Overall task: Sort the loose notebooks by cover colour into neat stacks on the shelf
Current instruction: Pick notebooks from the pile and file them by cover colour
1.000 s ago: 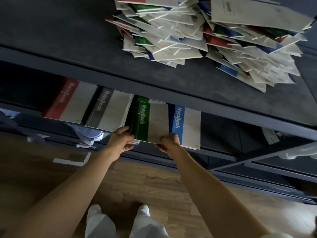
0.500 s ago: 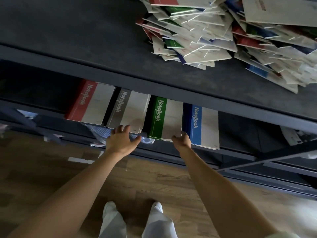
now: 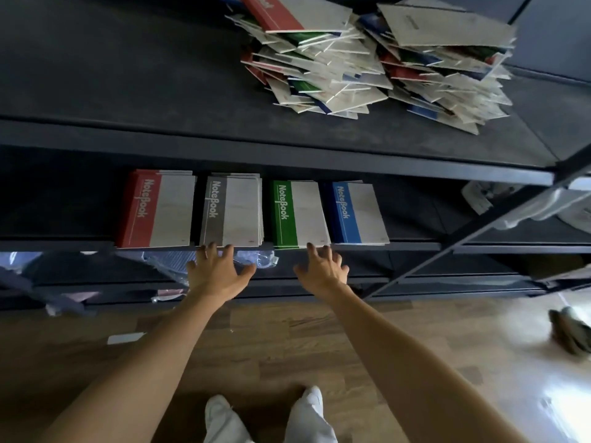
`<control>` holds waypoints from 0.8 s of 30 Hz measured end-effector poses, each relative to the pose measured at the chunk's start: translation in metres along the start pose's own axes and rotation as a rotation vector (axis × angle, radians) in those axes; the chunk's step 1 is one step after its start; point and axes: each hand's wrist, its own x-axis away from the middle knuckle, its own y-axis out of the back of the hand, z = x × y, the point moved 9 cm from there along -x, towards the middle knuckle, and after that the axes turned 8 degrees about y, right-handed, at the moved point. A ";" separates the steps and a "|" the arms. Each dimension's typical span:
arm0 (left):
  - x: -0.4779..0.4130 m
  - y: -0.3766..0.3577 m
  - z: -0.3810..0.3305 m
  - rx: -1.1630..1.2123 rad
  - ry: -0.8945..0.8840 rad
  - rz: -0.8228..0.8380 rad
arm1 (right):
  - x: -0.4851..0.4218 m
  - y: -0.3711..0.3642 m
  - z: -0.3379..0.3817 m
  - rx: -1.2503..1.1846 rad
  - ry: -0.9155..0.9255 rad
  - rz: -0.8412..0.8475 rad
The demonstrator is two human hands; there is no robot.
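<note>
Four stacks of notebooks lie side by side on the middle board of the dark shelf [image 3: 287, 151], each with its coloured band on the left and the word "NoteBook" on it.

At the far left is the red stack [image 3: 153, 209]. Just beside it, with a narrow gap, is the grey stack [image 3: 232, 212]; its right edges are a little uneven. The left hand [image 3: 217, 273] is in front of this stack, palm down, with fingers spread and holding nothing. Its fingertips reach the front edge of the grey stack, but I cannot tell if they really touch it.

Next comes the green stack [image 3: 297, 215]. The right hand [image 3: 323, 270] is before its right front corner, also with spread fingers and empty, and its fingertips are at the edge of the stack. The blue stack [image 3: 358, 215] is the last one on the right, near the green one.

On the top board, further to the right, a loose pile [image 3: 377, 59] of notebooks in mixed colours lies in disorder, many turned at different angles.

Below the stacks, on a lower board, are some plastic bags [image 3: 256, 259]. The wooden floor [image 3: 287, 330] shows under the arms, with two white trouser legs [image 3: 307, 417] at the bottom.
</note>
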 end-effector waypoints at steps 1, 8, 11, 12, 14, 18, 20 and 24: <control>0.004 -0.001 0.002 0.001 -0.005 -0.003 | 0.008 -0.004 0.002 0.016 -0.004 0.000; 0.045 0.010 0.006 -0.003 -0.033 -0.082 | 0.051 -0.005 0.013 0.076 0.030 -0.025; 0.070 0.021 0.002 -0.053 -0.059 -0.146 | 0.072 0.006 0.014 0.084 0.070 -0.064; 0.080 0.023 0.002 -0.054 -0.046 -0.151 | 0.081 0.008 0.014 0.084 0.086 -0.075; 0.102 0.025 -0.002 -0.051 -0.022 -0.148 | 0.102 0.011 0.009 0.080 0.105 -0.092; 0.150 0.043 -0.022 -0.078 -0.053 -0.214 | 0.142 0.028 -0.004 0.075 0.110 -0.145; 0.171 0.059 -0.034 -0.074 -0.083 -0.255 | 0.159 0.046 -0.006 0.086 0.130 -0.192; 0.203 0.101 -0.056 -0.106 -0.128 -0.387 | 0.187 0.095 -0.004 0.076 0.171 -0.298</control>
